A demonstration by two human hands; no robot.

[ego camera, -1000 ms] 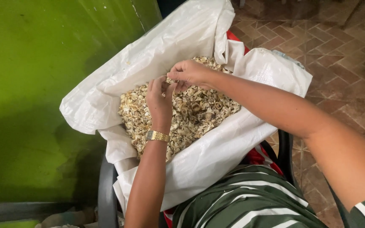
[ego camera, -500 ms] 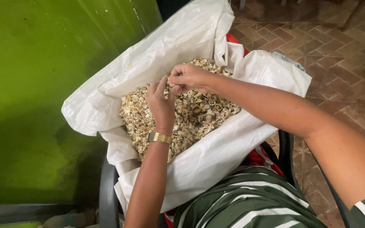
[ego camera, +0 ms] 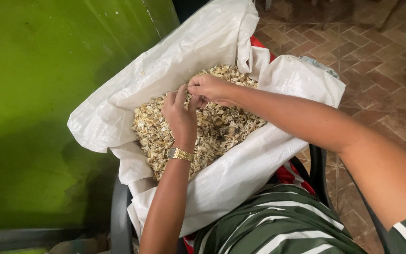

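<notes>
Both hands work over an open white sack (ego camera: 222,188) full of pale, dry husk pieces (ego camera: 222,127). The left hand (ego camera: 180,115) lies palm down on the heap, its fingers (ego camera: 175,98) pointing away from the body and held close together, their tips meeting the right hand. A gold watch (ego camera: 180,154) sits on the left wrist, just behind the hand. The right hand (ego camera: 208,88) comes in from the right side, its fingers (ego camera: 197,94) curled and pinched together just above the left fingertips; whether a husk piece is caught in the pinch cannot be told, as the spot is too small and partly covered. The husk pieces spread beneath and on all sides of the fingers, filling the sack's hollow. The sack's rolled rim rises beyond the fingers and folds down on the near side over a striped green-and-white garment (ego camera: 278,226). A bit of red cloth (ego camera: 259,44) shows past the sack's far edge. To the left of the fingers stands a green wall (ego camera: 38,117); to the right, a brick floor (ego camera: 377,56). A dark chair frame (ego camera: 118,216) shows below the sack.
</notes>
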